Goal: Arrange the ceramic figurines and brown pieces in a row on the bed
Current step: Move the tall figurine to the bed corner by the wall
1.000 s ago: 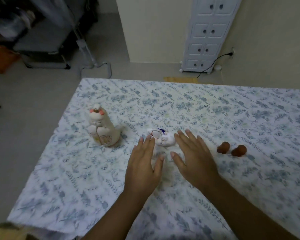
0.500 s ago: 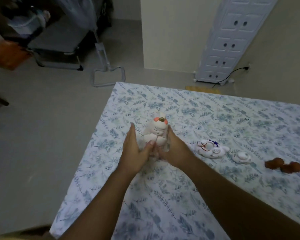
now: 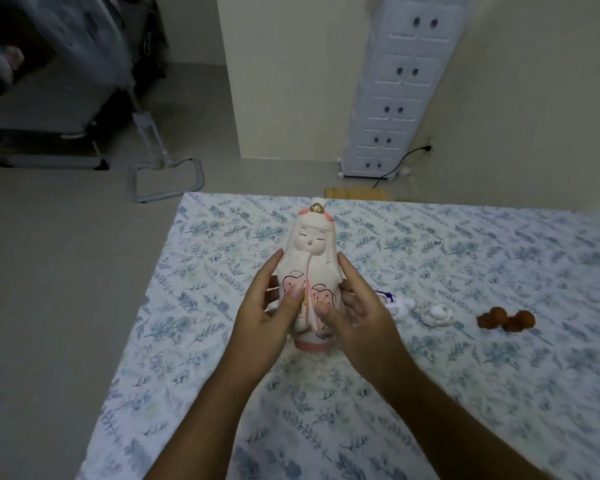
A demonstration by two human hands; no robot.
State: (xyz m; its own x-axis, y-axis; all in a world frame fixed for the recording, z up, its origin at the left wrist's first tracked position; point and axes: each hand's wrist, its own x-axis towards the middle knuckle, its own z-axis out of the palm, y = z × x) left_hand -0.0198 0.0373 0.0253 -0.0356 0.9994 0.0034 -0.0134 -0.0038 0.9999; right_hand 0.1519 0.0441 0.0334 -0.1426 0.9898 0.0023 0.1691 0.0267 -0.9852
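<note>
Figurine, tall white ceramic doll with pink trim and a gold topknot [image 3: 309, 271], now upright at the left end of the floral bedsheet [image 3: 499, 375]; half a second ago it sat lower and less square. Left hand [image 3: 264, 317] and right hand [image 3: 361, 320] clasp its sides, thumbs on the front. Row running right: small white figurine with blue cord [image 3: 400, 304], partly hidden by the right hand, then a round white piece [image 3: 436, 314], then brown pieces [image 3: 506, 319], possibly two or three. Doll's base contact unclear.
</note>
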